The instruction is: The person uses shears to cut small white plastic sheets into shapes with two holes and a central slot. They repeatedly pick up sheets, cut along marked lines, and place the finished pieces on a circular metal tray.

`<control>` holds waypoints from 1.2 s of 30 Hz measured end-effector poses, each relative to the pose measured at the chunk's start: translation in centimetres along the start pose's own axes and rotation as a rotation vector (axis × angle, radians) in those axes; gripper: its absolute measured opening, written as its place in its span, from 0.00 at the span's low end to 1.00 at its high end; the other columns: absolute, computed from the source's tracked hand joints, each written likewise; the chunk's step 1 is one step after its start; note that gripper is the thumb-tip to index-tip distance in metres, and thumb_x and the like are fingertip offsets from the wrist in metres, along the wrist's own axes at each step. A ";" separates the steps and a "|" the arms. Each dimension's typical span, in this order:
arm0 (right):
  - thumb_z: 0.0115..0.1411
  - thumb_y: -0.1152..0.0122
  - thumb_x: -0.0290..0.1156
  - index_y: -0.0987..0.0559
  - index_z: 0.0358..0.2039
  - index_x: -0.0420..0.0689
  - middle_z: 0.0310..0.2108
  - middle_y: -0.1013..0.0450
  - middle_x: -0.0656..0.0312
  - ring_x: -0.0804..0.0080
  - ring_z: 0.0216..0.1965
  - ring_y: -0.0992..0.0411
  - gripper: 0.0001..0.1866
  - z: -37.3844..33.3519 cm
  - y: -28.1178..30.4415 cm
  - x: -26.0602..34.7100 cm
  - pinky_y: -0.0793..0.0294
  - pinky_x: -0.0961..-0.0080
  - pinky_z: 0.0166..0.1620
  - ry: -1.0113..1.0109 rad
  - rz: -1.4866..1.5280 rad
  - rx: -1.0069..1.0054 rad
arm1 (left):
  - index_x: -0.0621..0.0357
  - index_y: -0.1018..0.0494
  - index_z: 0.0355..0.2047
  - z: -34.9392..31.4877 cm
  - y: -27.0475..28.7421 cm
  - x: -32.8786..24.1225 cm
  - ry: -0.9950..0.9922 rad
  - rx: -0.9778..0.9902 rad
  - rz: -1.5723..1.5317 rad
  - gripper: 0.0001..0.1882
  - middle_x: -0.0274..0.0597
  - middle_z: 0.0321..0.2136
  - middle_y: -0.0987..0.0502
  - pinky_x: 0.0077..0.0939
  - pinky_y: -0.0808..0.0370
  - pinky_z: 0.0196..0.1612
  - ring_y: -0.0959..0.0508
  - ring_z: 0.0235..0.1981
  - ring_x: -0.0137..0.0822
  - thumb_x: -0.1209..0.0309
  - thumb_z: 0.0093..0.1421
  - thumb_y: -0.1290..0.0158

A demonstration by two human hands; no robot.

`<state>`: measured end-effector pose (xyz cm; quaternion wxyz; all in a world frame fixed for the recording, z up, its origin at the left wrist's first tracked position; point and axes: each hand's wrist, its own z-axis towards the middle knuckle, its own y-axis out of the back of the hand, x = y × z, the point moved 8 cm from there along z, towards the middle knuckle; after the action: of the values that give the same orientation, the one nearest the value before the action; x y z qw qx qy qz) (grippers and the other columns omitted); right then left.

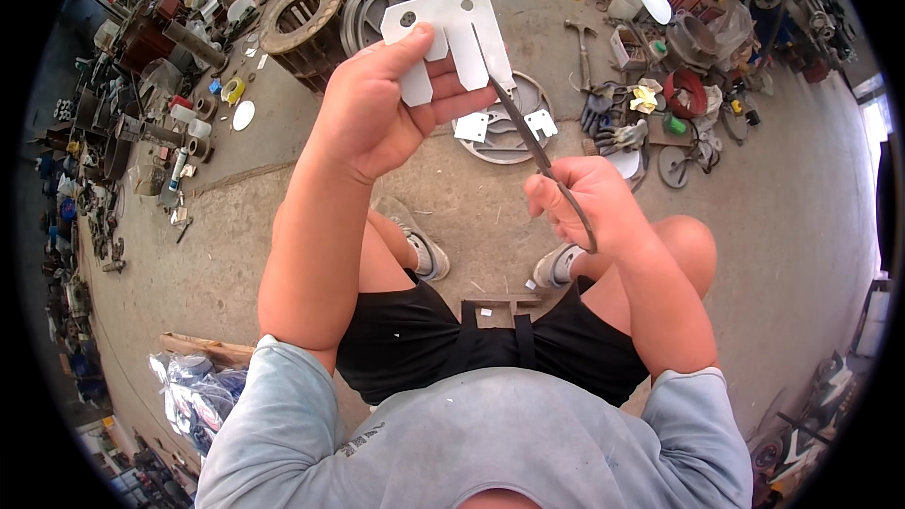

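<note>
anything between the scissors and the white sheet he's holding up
Nothing visible does. The left hand holds the white sheet up, and the scissors in the right hand already have their blades on the sheet's slot edge. Only open air and the floor far below lie around them.
</note>
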<state>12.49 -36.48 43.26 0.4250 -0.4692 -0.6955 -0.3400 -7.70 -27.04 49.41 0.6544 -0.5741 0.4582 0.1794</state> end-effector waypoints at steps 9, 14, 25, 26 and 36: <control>0.70 0.36 0.63 0.20 0.31 0.40 0.20 0.32 0.69 0.83 0.19 0.34 0.33 2.7 1.6 -1.0 0.33 0.81 0.24 0.108 0.138 -0.180 | 0.71 0.38 0.67 2.0 3.7 -0.4 -0.043 -0.228 -0.066 0.23 0.61 0.60 0.24 0.63 0.19 0.64 0.20 0.59 0.59 0.66 0.81 0.58; 0.69 0.34 0.62 0.20 0.32 0.39 0.20 0.33 0.71 0.81 0.18 0.34 0.32 1.8 6.3 -1.3 0.35 0.82 0.23 0.213 0.224 -0.470 | 0.70 0.20 0.47 9.1 10.2 9.8 0.273 -0.452 0.772 0.16 0.61 0.49 0.17 0.46 0.18 0.58 0.16 0.53 0.52 0.68 0.74 0.51; 0.78 0.44 0.46 0.22 0.41 0.37 0.35 0.18 0.54 0.69 0.32 0.20 0.21 -10.0 -6.3 -8.0 0.19 0.71 0.39 0.106 0.332 -0.171 | 0.58 0.13 0.41 5.8 22.0 31.7 0.408 0.189 1.887 0.19 0.57 0.47 0.15 0.49 0.19 0.53 0.16 0.49 0.60 0.60 0.70 0.49; 0.79 0.46 0.44 0.23 0.45 0.37 0.41 0.17 0.50 0.66 0.37 0.17 0.20 -10.1 -10.2 -10.1 0.17 0.69 0.44 0.039 0.372 -0.040 | 0.59 0.13 0.41 6.3 22.2 29.4 0.340 0.128 1.890 0.20 0.59 0.47 0.15 0.50 0.19 0.53 0.16 0.49 0.61 0.59 0.70 0.49; 0.80 0.53 0.46 0.17 0.46 0.39 0.39 0.15 0.57 0.71 0.36 0.20 0.24 -4.9 -18.8 -12.9 0.23 0.71 0.43 0.186 0.207 0.023 | 0.68 0.16 0.46 6.6 15.6 3.1 0.024 -0.443 1.282 0.24 0.64 0.44 0.15 0.46 0.20 0.50 0.15 0.49 0.60 0.56 0.67 0.45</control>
<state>-1.35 -51.60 32.08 0.5258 -0.4999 -0.6047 -0.3285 -15.41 -17.62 37.19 0.2805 -0.3114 0.6677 0.6152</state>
